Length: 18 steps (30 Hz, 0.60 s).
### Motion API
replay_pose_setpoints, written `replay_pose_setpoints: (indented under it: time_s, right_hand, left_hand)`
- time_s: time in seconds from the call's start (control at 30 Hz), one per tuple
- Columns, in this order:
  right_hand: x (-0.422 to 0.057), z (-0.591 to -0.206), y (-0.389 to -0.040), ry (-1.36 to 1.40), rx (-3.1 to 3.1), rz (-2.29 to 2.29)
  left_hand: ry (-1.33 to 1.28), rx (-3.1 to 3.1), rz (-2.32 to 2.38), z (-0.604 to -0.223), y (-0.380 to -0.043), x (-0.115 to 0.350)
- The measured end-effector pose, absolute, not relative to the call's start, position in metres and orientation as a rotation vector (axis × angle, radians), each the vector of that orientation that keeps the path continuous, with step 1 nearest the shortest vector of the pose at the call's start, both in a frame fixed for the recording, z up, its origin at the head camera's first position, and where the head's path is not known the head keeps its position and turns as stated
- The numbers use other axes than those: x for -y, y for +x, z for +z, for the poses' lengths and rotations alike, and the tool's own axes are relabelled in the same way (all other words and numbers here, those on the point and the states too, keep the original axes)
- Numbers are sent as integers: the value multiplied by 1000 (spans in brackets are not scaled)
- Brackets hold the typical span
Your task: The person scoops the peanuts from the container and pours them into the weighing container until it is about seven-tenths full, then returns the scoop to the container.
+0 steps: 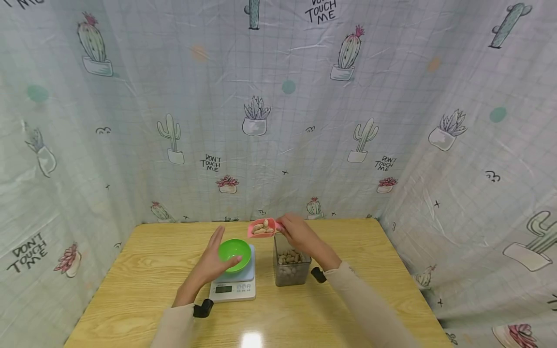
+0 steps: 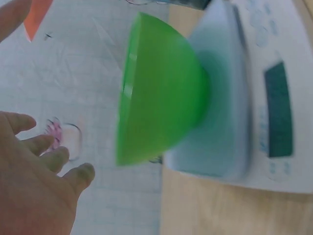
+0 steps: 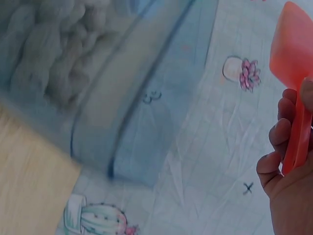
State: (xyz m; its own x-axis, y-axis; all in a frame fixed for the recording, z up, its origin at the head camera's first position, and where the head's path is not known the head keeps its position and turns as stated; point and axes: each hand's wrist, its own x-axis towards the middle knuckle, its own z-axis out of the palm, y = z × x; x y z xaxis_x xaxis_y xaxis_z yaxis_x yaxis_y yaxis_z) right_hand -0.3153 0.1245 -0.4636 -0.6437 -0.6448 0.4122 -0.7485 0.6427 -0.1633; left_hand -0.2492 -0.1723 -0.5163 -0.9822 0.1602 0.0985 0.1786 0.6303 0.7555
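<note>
Now, right hand (image 1: 299,233) grips smooth scoop (image 3: 296,46) of knobbly peanuts (image 1: 262,228); left hand (image 1: 211,262) splays near round bowl (image 2: 164,93).

The curtain (image 1: 304,108) reads "DON'T TOUCH ME" in black capitals, repeated in several places, with small x marks (image 1: 285,172) about. On the scale (image 1: 232,296), display (image 1: 224,289) and button labels (image 1: 243,287) are illegible.

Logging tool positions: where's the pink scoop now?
In the head view, the right-hand grip holds the pink scoop, which appears above and between the green bowl (left) and peanut container (right).
</note>
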Motion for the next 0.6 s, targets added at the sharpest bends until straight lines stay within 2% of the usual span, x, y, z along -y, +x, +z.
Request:
replay_pose_setpoints:
  time_s: [0.37, 0.6]
  right_hand:
    - [-90, -477, -309, 1099, 2726, 366]
    - [-76, -481, -308, 1124, 2761, 235]
  left_hand:
    - [-185, 2920, -1385, -555, -254, 185]
    - [-206, 2943, -1353, -565, -255, 190]
